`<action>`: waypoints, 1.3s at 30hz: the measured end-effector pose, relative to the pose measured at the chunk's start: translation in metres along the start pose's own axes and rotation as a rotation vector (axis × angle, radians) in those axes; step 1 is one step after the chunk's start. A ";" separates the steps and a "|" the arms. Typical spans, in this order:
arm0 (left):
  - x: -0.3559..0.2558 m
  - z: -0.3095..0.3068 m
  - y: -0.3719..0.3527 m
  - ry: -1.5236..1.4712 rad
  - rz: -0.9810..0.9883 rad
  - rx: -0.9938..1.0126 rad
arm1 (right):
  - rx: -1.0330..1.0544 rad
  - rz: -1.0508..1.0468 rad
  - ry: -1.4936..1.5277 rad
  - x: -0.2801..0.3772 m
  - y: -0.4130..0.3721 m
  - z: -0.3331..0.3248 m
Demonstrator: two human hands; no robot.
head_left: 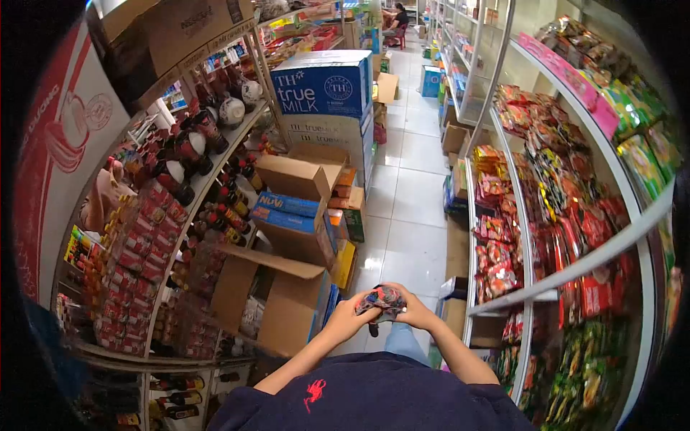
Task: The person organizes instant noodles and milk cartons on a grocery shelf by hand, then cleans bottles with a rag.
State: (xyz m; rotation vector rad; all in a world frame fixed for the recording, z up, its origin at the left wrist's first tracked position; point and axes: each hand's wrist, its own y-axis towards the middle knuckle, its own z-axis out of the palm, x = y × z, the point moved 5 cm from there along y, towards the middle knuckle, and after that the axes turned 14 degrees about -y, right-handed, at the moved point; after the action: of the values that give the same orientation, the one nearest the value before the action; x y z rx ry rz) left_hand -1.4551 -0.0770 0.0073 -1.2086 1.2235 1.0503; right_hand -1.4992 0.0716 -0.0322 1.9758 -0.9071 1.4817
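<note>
A crumpled, multicoloured cloth [383, 302] in red, grey and black is bunched up in front of my body, low in the middle of the head view. My left hand [356, 313] is closed round its left side. On the right side of the cloth, my right hand [412, 307] is closed on it too. A dark end of the bundle hangs down between the two hands. Both forearms reach forward from dark sleeves.
Open cardboard boxes [295, 302] and stacked blue milk cartons [323, 85] line the left side. Shelves of bottles stand farther left. Racks of red packets [596, 230] rise on the right. A tiled aisle [413, 187] runs ahead, with a seated person [397, 21] at its far end.
</note>
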 end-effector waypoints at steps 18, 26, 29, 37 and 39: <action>-0.026 0.009 0.399 -0.148 0.086 -0.169 | -0.398 -0.222 -0.223 -0.067 0.292 -0.302; 0.022 -0.073 0.470 -0.448 0.078 -0.369 | 0.454 -0.257 -0.228 -0.039 0.427 -0.277; 0.039 -0.118 0.518 -0.312 -0.077 -0.325 | 0.560 -0.314 -0.339 -0.042 0.478 -0.291; -0.055 -0.197 0.634 -0.468 0.340 -0.788 | 0.136 -0.464 -0.453 0.006 0.632 -0.396; -0.095 -0.205 0.648 -0.430 0.509 -0.787 | 0.122 -0.535 -0.442 0.031 0.670 -0.407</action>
State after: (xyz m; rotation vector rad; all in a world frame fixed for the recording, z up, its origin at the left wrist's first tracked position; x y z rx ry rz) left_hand -2.1261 -0.2125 0.0527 -1.1487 0.7932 2.1822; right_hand -2.2562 -0.0729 0.1130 2.4397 -0.3919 0.8322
